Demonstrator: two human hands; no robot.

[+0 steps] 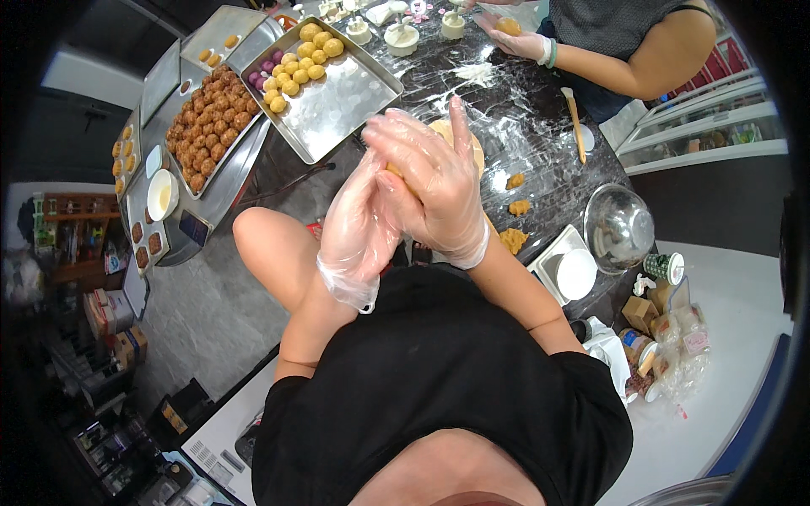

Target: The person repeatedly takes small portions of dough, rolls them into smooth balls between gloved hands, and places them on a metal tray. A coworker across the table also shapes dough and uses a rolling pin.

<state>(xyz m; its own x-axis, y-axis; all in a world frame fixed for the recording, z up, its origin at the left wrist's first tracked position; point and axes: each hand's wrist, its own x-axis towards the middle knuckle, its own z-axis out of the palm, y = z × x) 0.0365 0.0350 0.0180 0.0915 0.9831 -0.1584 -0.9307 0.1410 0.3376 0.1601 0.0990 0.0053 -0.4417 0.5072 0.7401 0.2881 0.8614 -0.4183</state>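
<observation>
Both of my hands wear clear plastic gloves and are cupped together in front of my chest. Between the palms sits a yellow-brown dough ball (394, 169), mostly hidden. My left hand (359, 223) supports it from the left, while my right hand (443, 190) curls over it from the right. Behind the right hand, a round wooden board (475, 152) shows in part. Small dough pieces (519, 207) and a larger lump of dough (513, 241) lie on the dark tabletop just right of my hands.
A metal tray (337, 118) holds yellow and purple balls. Farther left, brown balls (211, 126) fill another tray beside a white bowl (163, 196). At right are a scale (553, 263), steel bowl (620, 228) and brush (575, 122). Across the table, a co-worker's gloved hand (523, 44) holds dough.
</observation>
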